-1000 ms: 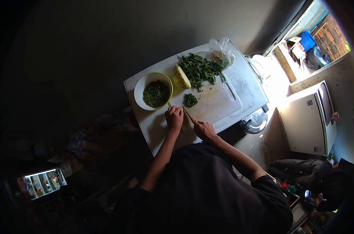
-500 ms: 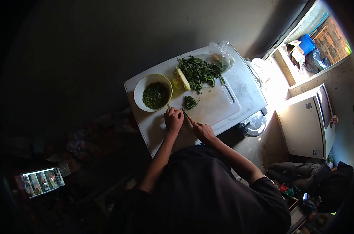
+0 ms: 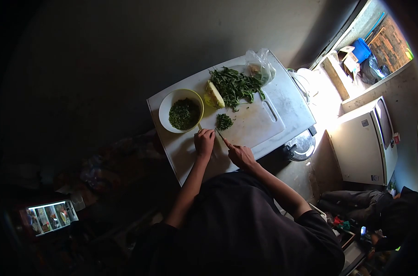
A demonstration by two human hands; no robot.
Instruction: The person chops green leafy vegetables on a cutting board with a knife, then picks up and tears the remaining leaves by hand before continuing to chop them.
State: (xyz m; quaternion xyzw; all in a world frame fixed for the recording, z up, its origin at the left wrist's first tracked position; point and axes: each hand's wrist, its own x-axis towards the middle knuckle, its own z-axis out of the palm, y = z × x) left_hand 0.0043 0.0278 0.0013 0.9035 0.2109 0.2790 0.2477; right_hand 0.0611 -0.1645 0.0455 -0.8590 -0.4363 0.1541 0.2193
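My right hand [image 3: 240,155] is closed round the handle of a knife [image 3: 220,135], its blade pointing toward my left hand. My left hand [image 3: 204,141] has its fingers curled at the near left edge of the white cutting board [image 3: 252,125], close to the blade; what they pinch is hidden. Just beyond the knife sits a small heap of chopped greens [image 3: 224,122]. Farther back on the board lies a pile of whole leafy greens [image 3: 236,85]. Beside it leans a pale cut vegetable wedge [image 3: 214,95]. A white bowl [image 3: 166,110] at the left contains more chopped greens.
A clear plastic bag [image 3: 262,68] rests at the far corner of the light table [image 3: 294,108]. Below the table's right edge stands a lidded pot [image 3: 302,146]. Farther right are a small white fridge [image 3: 358,142] and a bright opening. A lit screen [image 3: 50,217] glows at lower left.
My left hand's fingers have shifted slightly, and the knife blade now stands a little apart from them. The bowl, the heap and the leafy greens stay in place.
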